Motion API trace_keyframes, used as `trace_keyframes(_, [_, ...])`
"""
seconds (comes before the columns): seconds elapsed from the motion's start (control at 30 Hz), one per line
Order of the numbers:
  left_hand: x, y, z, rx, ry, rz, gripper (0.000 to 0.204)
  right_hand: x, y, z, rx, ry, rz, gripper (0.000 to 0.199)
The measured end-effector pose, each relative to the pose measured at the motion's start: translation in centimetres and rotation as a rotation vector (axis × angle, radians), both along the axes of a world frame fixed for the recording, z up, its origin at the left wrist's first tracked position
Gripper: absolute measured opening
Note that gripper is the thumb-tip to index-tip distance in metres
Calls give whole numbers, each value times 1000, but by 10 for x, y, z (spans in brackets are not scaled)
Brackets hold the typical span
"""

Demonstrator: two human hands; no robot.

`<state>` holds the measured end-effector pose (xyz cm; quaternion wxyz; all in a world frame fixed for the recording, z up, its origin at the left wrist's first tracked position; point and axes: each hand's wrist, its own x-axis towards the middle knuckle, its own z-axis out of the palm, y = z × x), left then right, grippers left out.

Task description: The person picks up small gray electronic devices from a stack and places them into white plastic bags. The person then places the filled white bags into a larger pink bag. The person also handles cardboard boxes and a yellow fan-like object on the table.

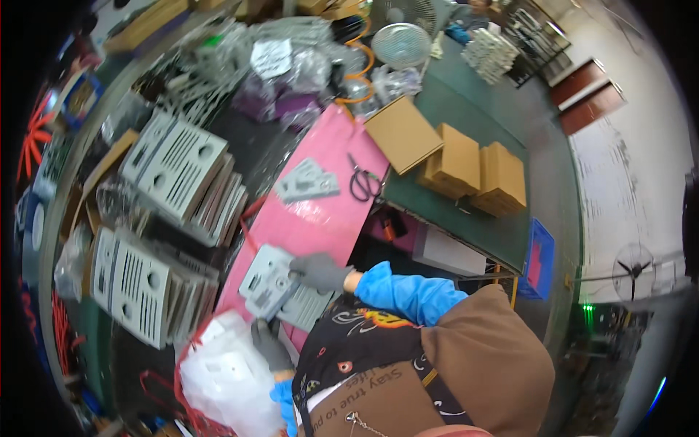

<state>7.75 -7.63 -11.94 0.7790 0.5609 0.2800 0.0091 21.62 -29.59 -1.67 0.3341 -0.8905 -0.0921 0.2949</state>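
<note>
A light grey slotted panel [266, 275] with a round hole lies tilted on the pink sheet in front of me. My right hand [320, 272], in a dark grey glove, closes on its right side from above, fingertips over the face. At its lower corner, my left hand [271, 347], gloved alike, pinches the edge. Another slotted part [307, 306] lies partly under my right hand, against my apron; whether it joins the panel I cannot tell. Next to my left hand is a white plastic bag [229, 368] with pale parts inside.
Two stacks of slotted panels [182, 167] [131, 288] stand at left. Farther up the pink sheet [328, 218] lie smaller grey plates [307, 182] and black scissors [363, 182]. Cardboard boxes [455, 164] sit on the green table [502, 244]; a fan [400, 46] stands behind.
</note>
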Motion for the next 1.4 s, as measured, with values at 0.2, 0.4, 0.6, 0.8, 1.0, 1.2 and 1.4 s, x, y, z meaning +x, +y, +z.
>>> trace_keyframes(0.2, [4,2,20,-41,74,-20,31,-11,-7,-12,38,-235,55,27])
trace_keyframes(0.4, [7,-1,43,143,137,0,25,-13,-11,-30,-6,-183,29,31])
trace_keyframes(0.6, [10,-10,72,441,101,-43,20,-14,-15,-45,6,-145,-21,31])
trace_keyframes(0.8, [7,-23,61,343,117,1,14,-17,-25,-54,20,-238,3,32])
trace_keyframes(1.0, [13,-8,7,111,80,67,19,-2,-20,-46,41,-203,14,35])
trace_keyframes(1.2, [29,-7,18,139,161,129,24,28,-5,-73,46,-202,41,28])
trace_keyframes(1.4, [32,-8,15,101,222,163,31,37,5,-57,-84,-222,105,34])
